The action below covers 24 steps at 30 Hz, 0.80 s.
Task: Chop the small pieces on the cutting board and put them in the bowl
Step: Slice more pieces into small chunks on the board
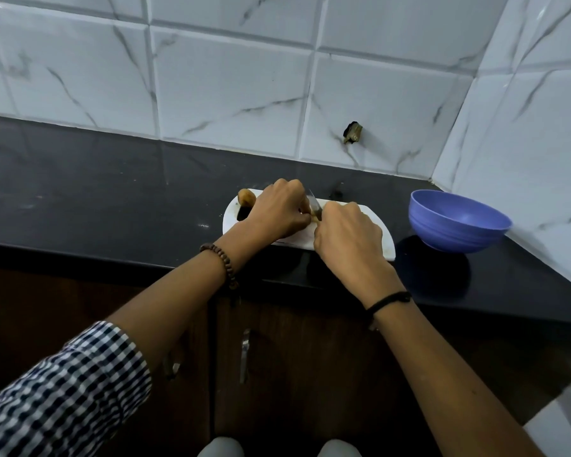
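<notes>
The pale piece point(312, 218) I am cutting lies near the middle of the white cutting board point(387, 247), and only a sliver of it shows between my two hands. My left hand point(277, 211) is bent over it with knuckles up, the fingers curled down and pinching it against the board. My right hand point(346, 235) is clenched around the knife point(314, 202). The handle is hidden inside my fist, and the blade sticks out away from me, slanting down to the piece right beside my left fingertips. At the far left end of the board sits a rounded brown lump point(246, 196), just beyond my left hand. I cannot tell what it is.

The board lies on a black counter point(96, 192), close to its front edge. The blue bowl point(459, 222) stands on the counter to the right of the board, apart from it, near the corner of the white tiled wall point(228, 77).

A beaded bracelet point(223, 263) circles my left wrist and a black thread point(389, 300) my right. My left forearm comes out of a checked sleeve point(63, 390). Below the counter are dark wooden cupboard doors with a metal handle point(244, 354).
</notes>
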Motion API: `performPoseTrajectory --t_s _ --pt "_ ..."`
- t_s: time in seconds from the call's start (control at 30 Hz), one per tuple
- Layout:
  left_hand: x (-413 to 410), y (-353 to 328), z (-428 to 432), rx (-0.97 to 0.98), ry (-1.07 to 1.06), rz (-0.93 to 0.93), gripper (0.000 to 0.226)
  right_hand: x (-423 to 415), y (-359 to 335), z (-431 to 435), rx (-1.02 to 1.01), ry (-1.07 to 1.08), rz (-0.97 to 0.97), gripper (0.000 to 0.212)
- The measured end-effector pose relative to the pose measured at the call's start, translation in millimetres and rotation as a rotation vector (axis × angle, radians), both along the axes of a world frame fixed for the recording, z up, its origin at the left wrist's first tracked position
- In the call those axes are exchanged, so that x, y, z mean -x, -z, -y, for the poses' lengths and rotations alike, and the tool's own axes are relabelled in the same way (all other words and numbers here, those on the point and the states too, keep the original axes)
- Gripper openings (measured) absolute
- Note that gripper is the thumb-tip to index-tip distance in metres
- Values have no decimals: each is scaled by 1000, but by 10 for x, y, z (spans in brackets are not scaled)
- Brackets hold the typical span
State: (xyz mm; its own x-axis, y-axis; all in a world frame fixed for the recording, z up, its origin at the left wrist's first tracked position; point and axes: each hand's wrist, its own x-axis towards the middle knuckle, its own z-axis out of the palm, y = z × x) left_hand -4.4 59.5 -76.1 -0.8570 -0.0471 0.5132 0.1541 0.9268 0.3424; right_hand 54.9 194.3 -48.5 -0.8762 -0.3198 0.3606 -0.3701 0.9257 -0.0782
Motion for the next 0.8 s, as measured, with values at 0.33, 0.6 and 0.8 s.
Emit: performPoseTrajectory --t_s 0.33,0.6,0.8 --pt "-61 -77 -16 -61 28 38 19 -191 81 -85 4 -7 35 20" --pt "-76 -83 -42 -71 5 21 17 -344 -20 -317 -73 -35 39 10" --pt "-78 -65 -40 -65 8 33 13 -416 -136 -541 -113 -50 72 14"
